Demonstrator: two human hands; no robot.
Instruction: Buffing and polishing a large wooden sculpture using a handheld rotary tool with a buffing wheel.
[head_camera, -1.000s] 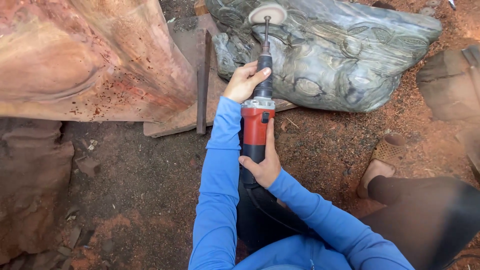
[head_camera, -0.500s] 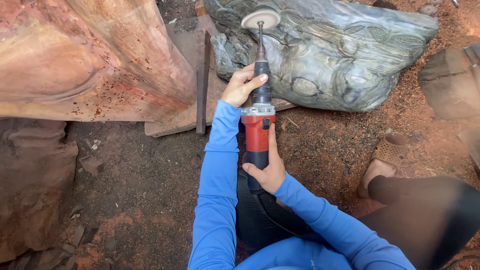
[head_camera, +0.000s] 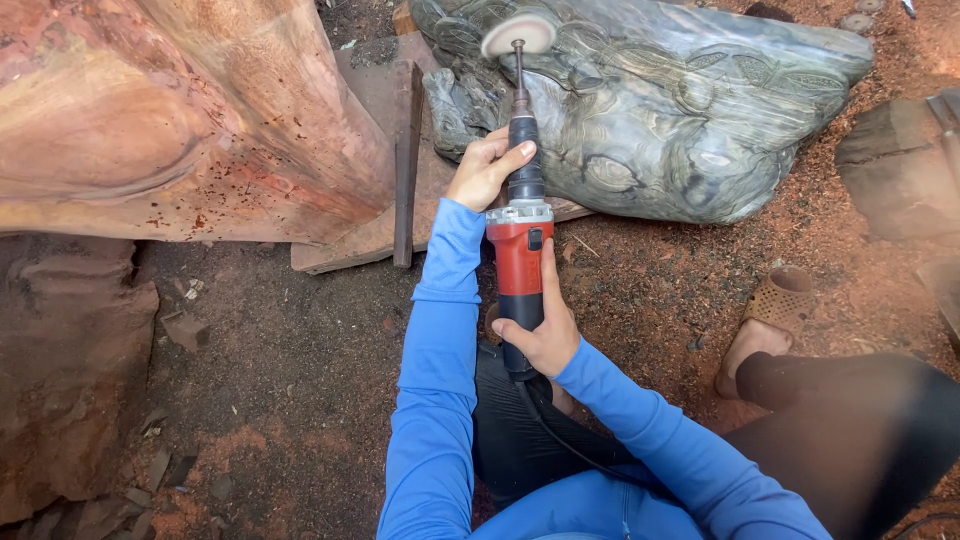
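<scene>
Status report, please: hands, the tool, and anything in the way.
Left hand grips the grinder near its neck; right hand holds the rear. Polishing pad on the grey carved stone. Nothing blocking the pad.

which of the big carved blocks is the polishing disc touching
The grey-green carved stone block at upper right: the white round polishing disc rests on its top left edge. The large reddish wood block at left lies apart from the disc.
</scene>
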